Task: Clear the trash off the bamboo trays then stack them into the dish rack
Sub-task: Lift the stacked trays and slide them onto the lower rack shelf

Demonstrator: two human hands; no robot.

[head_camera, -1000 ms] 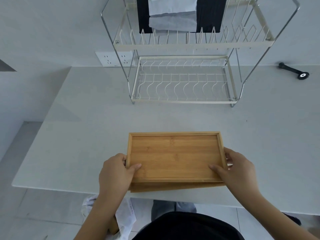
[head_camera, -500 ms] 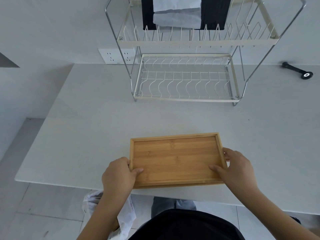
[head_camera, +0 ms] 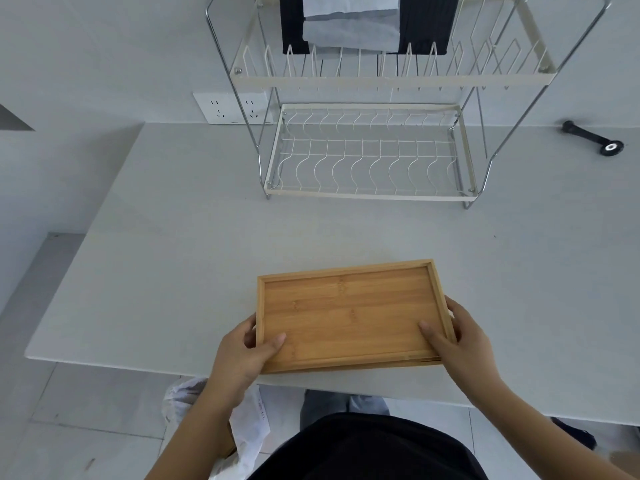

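A rectangular bamboo tray (head_camera: 349,313) with nothing on it sits near the table's front edge, slightly tilted anticlockwise. A thin strip of a second tray (head_camera: 427,359) shows under its near right corner. My left hand (head_camera: 242,355) grips the tray's left side, thumb lying on the tray floor. My right hand (head_camera: 457,337) grips the right side, thumb also inside. The two-tier wire dish rack (head_camera: 367,197) stands at the back of the table, both tiers bare of dishes.
A white table (head_camera: 180,258) holds everything. A black tool (head_camera: 592,138) lies at the back right. A wall socket (head_camera: 228,109) is left of the rack. A white trash bag (head_camera: 249,420) hangs below the table's front edge. Dark and grey cloths (head_camera: 349,22) hang behind the rack.
The top tray has slid onto the lower one so that they line up, and the stack has turned slightly anticlockwise. Both hands keep their grip.
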